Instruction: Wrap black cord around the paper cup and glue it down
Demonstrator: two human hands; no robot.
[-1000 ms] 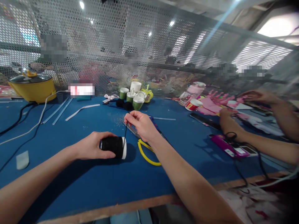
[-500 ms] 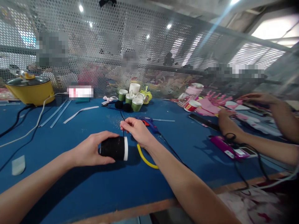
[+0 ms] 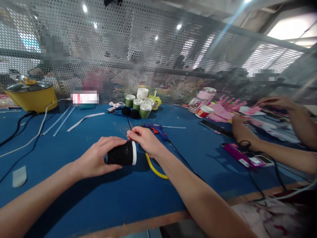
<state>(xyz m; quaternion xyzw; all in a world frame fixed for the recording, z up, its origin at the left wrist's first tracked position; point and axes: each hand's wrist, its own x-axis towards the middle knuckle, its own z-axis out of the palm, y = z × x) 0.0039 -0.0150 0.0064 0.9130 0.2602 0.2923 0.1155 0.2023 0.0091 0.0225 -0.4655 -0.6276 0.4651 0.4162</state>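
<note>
Sideways, a black-wrapped cup sits in the left hand, thumb on the near side, fingers curved over the far side, white rim facing right (whether it touches the blue table I cannot tell). Close to the rim, the right hand pinches a black cord that runs toward two black balls. Beyond the right wrist lies a blue glue gun; a yellow handle curves out just beside the cup
</note>
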